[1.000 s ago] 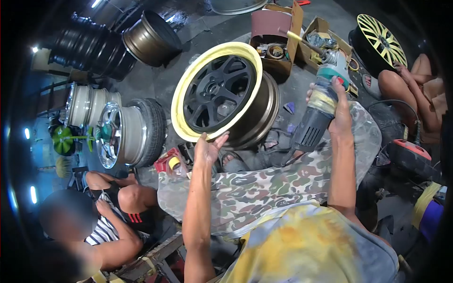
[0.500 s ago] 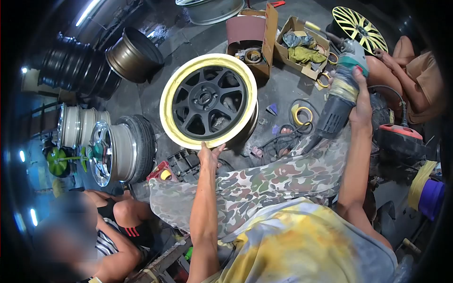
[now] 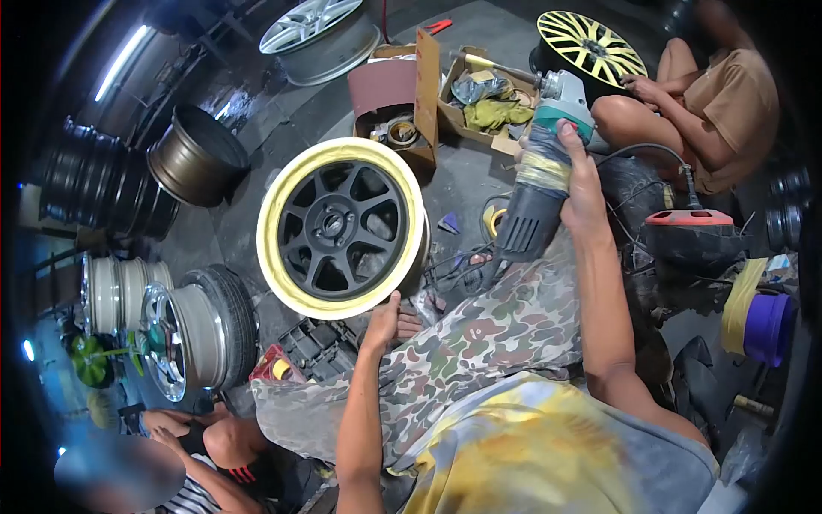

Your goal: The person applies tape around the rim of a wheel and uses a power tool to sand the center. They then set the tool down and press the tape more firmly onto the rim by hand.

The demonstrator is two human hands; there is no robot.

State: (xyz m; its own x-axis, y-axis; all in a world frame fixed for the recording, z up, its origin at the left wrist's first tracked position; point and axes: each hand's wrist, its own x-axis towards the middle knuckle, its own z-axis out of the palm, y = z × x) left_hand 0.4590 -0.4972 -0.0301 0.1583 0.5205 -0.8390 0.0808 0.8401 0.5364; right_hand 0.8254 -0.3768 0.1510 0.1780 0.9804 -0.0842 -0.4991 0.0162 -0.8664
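A black multi-spoke wheel [image 3: 334, 224] with yellow covering round its rim stands tilted in front of me. My left hand [image 3: 391, 325] is at its lower edge, thumb against the rim and fingers round behind. In my right hand [image 3: 582, 184] is a green and black power tool [image 3: 538, 184] with yellow tape on its body, held up to the right of the wheel. Its metal head points up and away, and it does not touch the wheel. Camouflage cloth [image 3: 479, 334] covers my legs below.
Two open cardboard boxes [image 3: 426, 94] stand beyond the wheel. At the upper right a person [image 3: 719, 111] sits by a yellow-spoked wheel [image 3: 592, 50]; another person [image 3: 201, 454] sits lower left. More rims [image 3: 197, 154] and a tyre [image 3: 231, 325] stand left. A red-topped device [image 3: 689, 218] lies right.
The view has shifted, so the surroundings sit further left. The wheel with my left hand appears lower and further left; my right hand still holds the power tool.
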